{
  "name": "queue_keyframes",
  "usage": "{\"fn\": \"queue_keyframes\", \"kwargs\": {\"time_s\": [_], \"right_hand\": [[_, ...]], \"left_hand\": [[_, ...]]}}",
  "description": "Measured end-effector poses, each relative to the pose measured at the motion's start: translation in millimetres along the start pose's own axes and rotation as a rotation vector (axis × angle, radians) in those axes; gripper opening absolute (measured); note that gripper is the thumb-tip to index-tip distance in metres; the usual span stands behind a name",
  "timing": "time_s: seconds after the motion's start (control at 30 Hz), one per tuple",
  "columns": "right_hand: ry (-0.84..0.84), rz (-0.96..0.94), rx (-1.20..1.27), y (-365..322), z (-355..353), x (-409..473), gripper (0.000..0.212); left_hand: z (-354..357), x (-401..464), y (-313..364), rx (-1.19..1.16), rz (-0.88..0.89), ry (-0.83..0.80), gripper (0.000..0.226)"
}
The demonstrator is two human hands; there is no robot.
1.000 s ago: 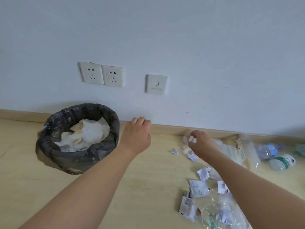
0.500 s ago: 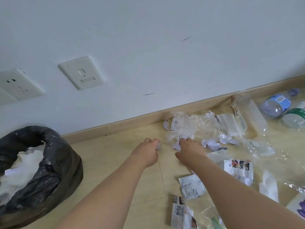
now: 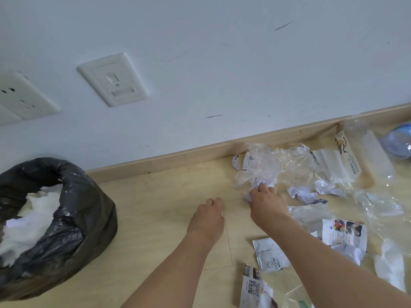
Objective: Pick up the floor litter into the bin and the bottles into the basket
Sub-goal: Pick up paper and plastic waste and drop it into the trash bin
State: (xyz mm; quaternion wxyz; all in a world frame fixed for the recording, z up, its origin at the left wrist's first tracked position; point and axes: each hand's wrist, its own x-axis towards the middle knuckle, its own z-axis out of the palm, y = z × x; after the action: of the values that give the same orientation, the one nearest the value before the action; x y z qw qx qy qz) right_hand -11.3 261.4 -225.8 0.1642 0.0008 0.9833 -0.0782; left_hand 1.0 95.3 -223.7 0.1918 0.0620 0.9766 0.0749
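The black-bagged bin stands at the left, holding white paper. Litter lies along the skirting at the right: crumpled clear plastic, paper scraps and printed wrappers. My right hand reaches into the near edge of the pile and pinches a crumpled white paper ball. My left hand hovers over bare floor just left of it, fingers curled, with a tiny white paper scrap showing at its fingertips. A clear bottle with a blue label lies at the far right edge. No basket is in view.
The wall with socket plates and the wooden skirting bound the far side. A white sachet and a printed leaflet lie near my right forearm. Bare wooden floor separates the bin from the litter.
My view swung right and down toward the litter. Both hands moved from near the bin to the pile; the left took a tiny scrap, the right closed on crumpled paper.
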Motion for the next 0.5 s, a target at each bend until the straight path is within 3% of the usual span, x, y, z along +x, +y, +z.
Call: {"fn": "queue_keyframes", "kwargs": {"time_s": [0.2,0.3,0.5], "right_hand": [[-0.048,-0.058,0.143,-5,-21,-25,0.011],[0.035,-0.041,0.218,-11,-45,-40,0.020],[0.087,-0.072,0.568,-59,-103,-83,0.025]], "left_hand": [[2,-42,-10,0.003,-0.031,-0.133,0.027],[-8,-64,-20,-0.038,-0.003,-0.163,0.019],[-94,-96,-48,-0.298,0.035,0.173,0.013]]}}
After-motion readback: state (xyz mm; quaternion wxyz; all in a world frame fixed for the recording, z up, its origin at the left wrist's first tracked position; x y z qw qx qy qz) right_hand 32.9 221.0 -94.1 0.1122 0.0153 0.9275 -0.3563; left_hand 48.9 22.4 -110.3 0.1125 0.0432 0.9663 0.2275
